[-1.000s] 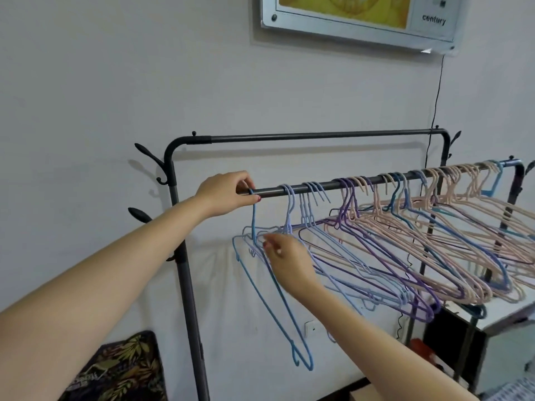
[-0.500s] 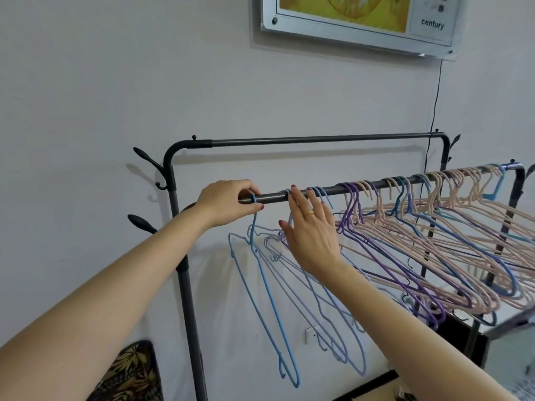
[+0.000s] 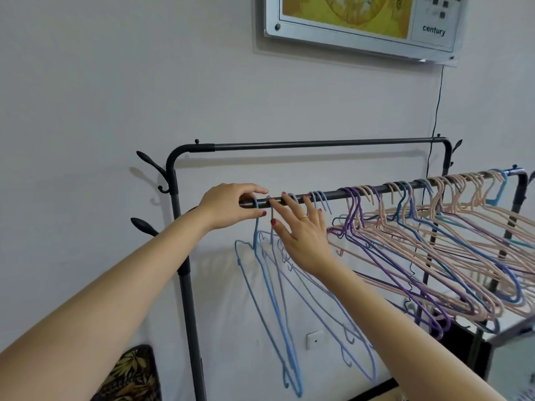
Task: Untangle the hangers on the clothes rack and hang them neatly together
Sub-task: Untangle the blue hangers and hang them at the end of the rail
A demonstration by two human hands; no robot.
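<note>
A dark clothes rack rail (image 3: 335, 194) runs left to right. At its left end hang a few blue and pale blue hangers (image 3: 278, 308), slanting steeply down. My left hand (image 3: 228, 206) grips the rail's end and pinches the hook of the leftmost blue hanger (image 3: 254, 227) against it. My right hand (image 3: 301, 235) reaches up beside it, fingers stretched to the rail. Its thumb and forefinger pinch the neck of a grey-blue hanger (image 3: 272, 235). Further right, several pink, purple and blue hangers (image 3: 434, 256) overlap in a tangled bunch.
A higher rear rail (image 3: 318, 143) and the rack's left post (image 3: 185, 270) with coat hooks (image 3: 147, 160) stand against the white wall. A framed panel (image 3: 362, 24) and a black cable (image 3: 437, 105) are above. A leaf-patterned cushion (image 3: 130, 374) lies low left, a dark cabinet (image 3: 463, 342) low right.
My right hand rose from a hanger's shoulder to the hooks at the rail and slid left toward my left hand. The blue hangers swung to hang steeper. My left hand stayed put.
</note>
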